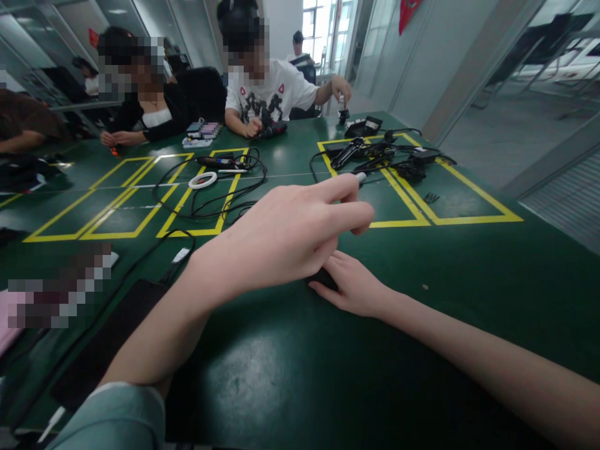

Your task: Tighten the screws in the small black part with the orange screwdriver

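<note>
My left hand (304, 228) is raised in the middle of the head view, its fingers bent and closed. Whatever its fingertips hold, if anything, is hidden behind the knuckles. A small grey-white tip (360, 177) shows just past the index finger; I cannot tell whether it is in the hand or lies beyond. Below and behind it, my right hand (354, 282) is closed on a black object (324, 279) low over the green table (290, 375). The left hand covers part of that black object, so its kind does not show.
Black cables and a white ring (202, 180) lie beyond my left hand. A black arm-like device (349, 153) with wires sits at the far right, near small dark springs (431, 198). At left is a flat black case (112, 331). Co-workers (267, 94) sit across the table.
</note>
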`<state>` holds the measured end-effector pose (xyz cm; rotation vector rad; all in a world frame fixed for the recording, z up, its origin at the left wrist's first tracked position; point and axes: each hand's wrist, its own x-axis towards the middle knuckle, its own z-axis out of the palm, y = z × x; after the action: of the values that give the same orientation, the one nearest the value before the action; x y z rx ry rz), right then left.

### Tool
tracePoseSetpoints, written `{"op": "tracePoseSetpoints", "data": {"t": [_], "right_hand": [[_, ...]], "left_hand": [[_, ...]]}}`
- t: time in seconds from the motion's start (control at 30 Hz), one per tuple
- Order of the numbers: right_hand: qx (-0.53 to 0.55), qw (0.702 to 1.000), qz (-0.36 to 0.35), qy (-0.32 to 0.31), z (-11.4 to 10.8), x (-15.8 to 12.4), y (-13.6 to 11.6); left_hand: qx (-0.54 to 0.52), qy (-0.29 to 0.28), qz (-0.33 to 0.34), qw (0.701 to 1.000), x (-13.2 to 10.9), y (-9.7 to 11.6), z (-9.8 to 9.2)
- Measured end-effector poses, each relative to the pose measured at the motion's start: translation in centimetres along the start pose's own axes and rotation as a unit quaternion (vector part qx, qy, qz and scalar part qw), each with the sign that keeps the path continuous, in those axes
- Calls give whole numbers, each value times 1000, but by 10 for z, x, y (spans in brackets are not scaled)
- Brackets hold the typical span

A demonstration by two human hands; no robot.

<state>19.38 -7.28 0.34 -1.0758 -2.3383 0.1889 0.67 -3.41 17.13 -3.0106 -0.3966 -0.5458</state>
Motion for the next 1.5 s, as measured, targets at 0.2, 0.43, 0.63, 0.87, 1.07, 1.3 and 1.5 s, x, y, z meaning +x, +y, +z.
{"op": "tracePoseSetpoints", "data": {"t": [0.2,0.43,0.63,0.87,1.07,1.3,1.5], "right_hand": [[-6,1000,-1,-3,7,1,4],[12,1000,13,-10,4,3,1],[10,1000,25,-15,0,4,-2],[-4,999,34,-22,1,5,0],[8,999,34,-23,-1,4,0],[13,999,34,-21,1,4,2],[21,999,35,-19,0,3,3]], "left_hand": [[27,10,-33,999,1,4,2],[-72,12,-35,997,3,0,2],[-284,-15,-53,957,6,-10,0],[-523,-91,-120,839,4,-43,4],[-654,-117,-150,732,2,-65,17],[-674,-113,-144,716,0,-71,23],[-646,-106,-159,739,2,-68,20]]}}
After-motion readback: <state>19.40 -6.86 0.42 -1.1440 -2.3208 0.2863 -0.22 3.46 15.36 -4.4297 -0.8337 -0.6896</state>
